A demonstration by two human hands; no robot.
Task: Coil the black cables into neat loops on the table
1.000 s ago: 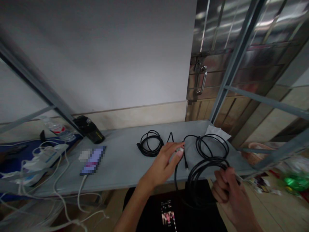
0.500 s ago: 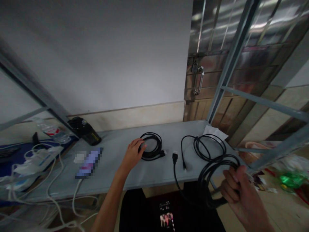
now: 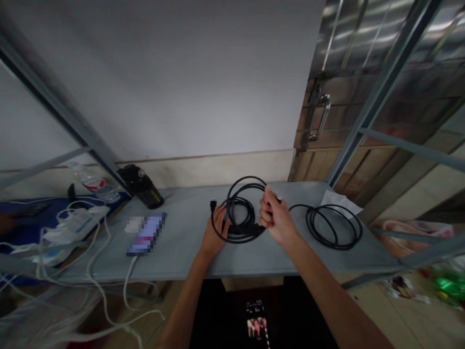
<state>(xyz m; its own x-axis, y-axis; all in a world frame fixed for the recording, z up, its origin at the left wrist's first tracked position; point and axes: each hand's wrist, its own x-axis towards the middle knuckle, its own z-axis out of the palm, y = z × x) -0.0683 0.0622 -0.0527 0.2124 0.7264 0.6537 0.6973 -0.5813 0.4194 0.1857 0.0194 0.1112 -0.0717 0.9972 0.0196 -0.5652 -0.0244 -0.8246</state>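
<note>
- Here's the right hand (image 3: 278, 215), up over the middle of the table (image 3: 178, 237), its grip closed around a looped black cable (image 3: 250, 177)!
- Those loops hang in front of a second black coil (image 3: 251, 213), which sits on the table between the two hands.
- In at that coil's near-left side, the left hand (image 3: 213, 237): fingers partly behind the cable loops, so whether its grip is closed on anything, I cannot tell.
- A black plug (image 3: 213, 205) pokes up just beside the left fingertips.
- Off to the right, a third black coil (image 3: 336, 247) lies near white paper (image 3: 336, 199).
- Over left, a phone (image 3: 147, 235) on the table, well apart.
</note>
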